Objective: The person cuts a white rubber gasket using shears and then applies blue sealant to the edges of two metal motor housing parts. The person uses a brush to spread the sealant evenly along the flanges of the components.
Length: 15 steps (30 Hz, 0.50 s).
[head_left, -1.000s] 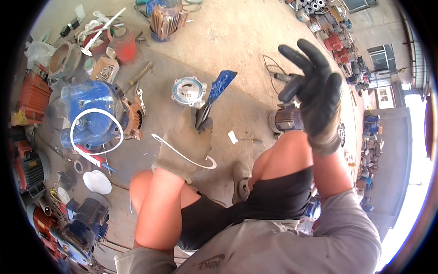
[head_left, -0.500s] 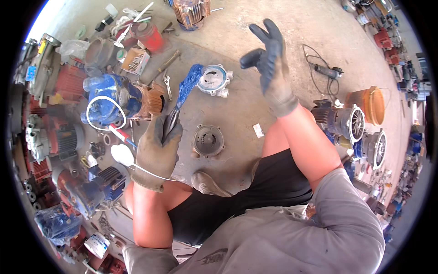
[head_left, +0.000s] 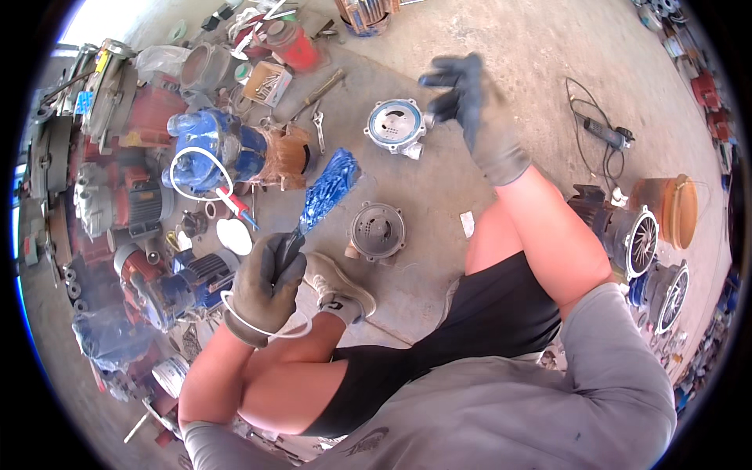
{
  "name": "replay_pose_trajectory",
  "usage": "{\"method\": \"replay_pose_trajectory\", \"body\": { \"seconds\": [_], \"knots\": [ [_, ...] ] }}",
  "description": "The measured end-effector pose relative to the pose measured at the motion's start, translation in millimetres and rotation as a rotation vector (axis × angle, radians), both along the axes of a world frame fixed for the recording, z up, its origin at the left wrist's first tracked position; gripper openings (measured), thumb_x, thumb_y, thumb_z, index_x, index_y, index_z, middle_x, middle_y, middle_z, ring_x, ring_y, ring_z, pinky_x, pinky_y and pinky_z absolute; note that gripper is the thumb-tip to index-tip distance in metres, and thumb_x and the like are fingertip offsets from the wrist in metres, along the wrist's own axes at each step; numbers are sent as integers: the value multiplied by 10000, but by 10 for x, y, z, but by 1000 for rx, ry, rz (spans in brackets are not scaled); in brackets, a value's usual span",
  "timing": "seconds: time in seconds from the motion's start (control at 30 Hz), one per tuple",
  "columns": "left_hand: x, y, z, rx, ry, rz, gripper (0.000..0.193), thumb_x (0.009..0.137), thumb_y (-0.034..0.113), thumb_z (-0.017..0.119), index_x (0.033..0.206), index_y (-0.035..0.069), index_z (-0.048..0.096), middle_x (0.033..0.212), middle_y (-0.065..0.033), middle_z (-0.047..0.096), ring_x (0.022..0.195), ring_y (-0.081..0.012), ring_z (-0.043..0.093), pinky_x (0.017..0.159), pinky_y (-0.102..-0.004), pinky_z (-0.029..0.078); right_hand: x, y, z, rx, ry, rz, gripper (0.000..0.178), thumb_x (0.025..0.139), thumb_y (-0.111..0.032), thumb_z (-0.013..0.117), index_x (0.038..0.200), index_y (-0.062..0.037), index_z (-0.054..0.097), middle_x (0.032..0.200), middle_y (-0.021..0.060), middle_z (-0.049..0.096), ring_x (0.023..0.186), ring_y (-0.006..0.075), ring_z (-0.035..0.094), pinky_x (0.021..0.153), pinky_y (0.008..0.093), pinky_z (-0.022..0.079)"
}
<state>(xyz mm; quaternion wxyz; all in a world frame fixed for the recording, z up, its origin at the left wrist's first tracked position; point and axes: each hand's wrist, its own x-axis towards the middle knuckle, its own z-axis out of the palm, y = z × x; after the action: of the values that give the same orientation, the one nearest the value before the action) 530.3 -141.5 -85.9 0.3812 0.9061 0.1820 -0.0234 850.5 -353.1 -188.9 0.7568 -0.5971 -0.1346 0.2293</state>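
Observation:
My left hand [head_left: 270, 291], in a grey work glove, is wrapped round the black handle of a brush [head_left: 327, 190]. The brush's head is glossy blue and points up and away from me. A thin white cord [head_left: 291, 335] loops about that glove's cuff. Gloved too, my right hand [head_left: 470, 100] is raised with its fingers stretched apart and nothing in them. Just left of its fingertips, in the picture, is a silver round motor end cover [head_left: 394, 125] with a blue ring. A dull grey round end cover [head_left: 378, 229] lies nearer to me, right of the brush.
A blue and brown motor [head_left: 235, 153] lies at left, beside a wrench [head_left: 319, 131], a wooden-handled tool [head_left: 321, 92] and a box of bolts [head_left: 269, 84]. A corded power tool [head_left: 605, 133], an orange bucket [head_left: 666, 207] and finned motors [head_left: 633, 235] are at right.
My left hand has come down toward me with the brush. My right hand has turned, its fingers now pointing left. My foot shows more, and the whole view has shifted.

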Motion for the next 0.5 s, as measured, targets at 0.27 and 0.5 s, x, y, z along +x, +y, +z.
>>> {"method": "replay_pose_trajectory", "body": {
  "seconds": [0.27,0.5],
  "knots": [
    [-175,429,-894,-151,-47,3,319,1007,162,745,1267,10,641,931,-159,715,789,-329,705,715,-408,552,-937,125,-1096,-962,240,833,454,1072,-397,594,1223,18,697,934,162,757,727,213,736,679,391,602],
    [-468,582,-1650,-221,-165,40,312,1048,203,705,1281,2,652,915,-63,676,727,-122,624,694,-291,520,-1973,-304,-3273,-1144,-346,1274,282,1000,-279,656,1126,-39,735,962,169,802,743,257,776,628,412,627]
  ]
}}
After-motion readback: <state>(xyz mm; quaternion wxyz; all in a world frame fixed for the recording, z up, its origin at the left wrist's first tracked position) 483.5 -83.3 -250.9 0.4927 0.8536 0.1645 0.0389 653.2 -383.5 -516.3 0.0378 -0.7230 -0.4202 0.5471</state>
